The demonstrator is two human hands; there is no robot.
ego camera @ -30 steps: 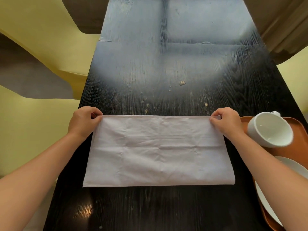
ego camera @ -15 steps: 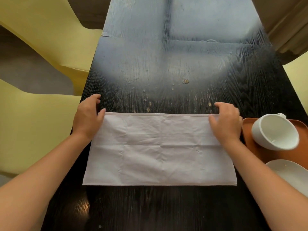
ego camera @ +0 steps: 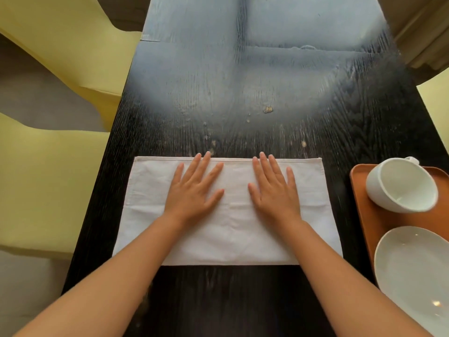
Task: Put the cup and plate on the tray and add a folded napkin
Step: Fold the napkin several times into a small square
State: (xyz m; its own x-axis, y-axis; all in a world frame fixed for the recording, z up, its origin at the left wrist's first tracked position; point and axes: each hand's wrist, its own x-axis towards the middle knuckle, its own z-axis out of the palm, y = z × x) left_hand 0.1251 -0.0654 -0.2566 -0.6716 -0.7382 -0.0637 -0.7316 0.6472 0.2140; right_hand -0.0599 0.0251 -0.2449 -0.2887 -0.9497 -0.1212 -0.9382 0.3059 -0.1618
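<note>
A white cloth napkin [ego camera: 233,229], folded once into a wide rectangle, lies flat on the dark wooden table [ego camera: 243,93]. My left hand [ego camera: 194,190] and my right hand [ego camera: 274,190] rest palm-down on its middle, fingers spread, holding nothing. To the right sits an orange tray [ego camera: 374,222]. A white cup [ego camera: 401,186] lies tipped on its side at the tray's far end. A white plate [ego camera: 418,271] sits on the tray's near part, partly behind my right forearm.
Yellow chairs [ego camera: 48,181] stand along the table's left side, and another yellow chair [ego camera: 437,103] shows at the right edge. Small crumbs [ego camera: 268,109] dot the table beyond the napkin.
Both hands let go of the napkin's far corners and moved inward to its middle, where they now lie flat with fingers spread.
</note>
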